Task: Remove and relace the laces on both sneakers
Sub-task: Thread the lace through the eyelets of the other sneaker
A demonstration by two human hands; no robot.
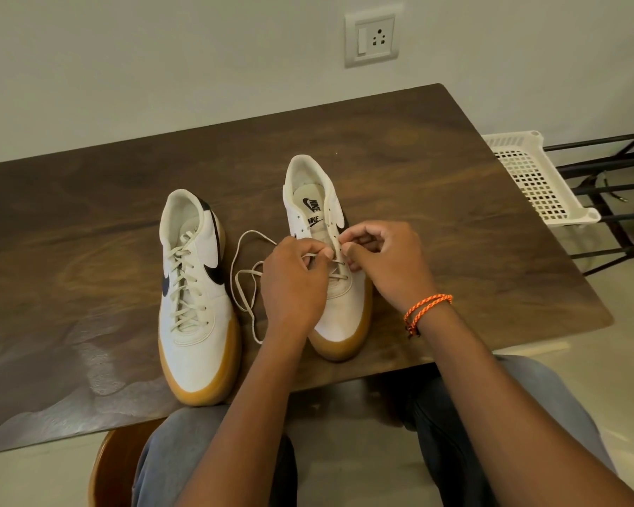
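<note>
Two white sneakers with gum soles stand on the brown wooden table [436,184], toes toward me. The left sneaker [195,298] is fully laced. The right sneaker [326,221] has lace only in its lower eyelets; the upper eyelets are bare. My left hand [293,283] pinches the cream lace [244,283] over the tongue, and the loose length loops on the table between the shoes. My right hand [385,261], an orange thread band on its wrist, pinches the shoe's right eyelet edge or the lace there; fingers hide which.
A white perforated plastic basket [531,177] sits on a black metal rack beside the table's right edge. A wall socket [372,38] is on the wall behind. My knees and a round wooden stool [114,466] are below the table's near edge.
</note>
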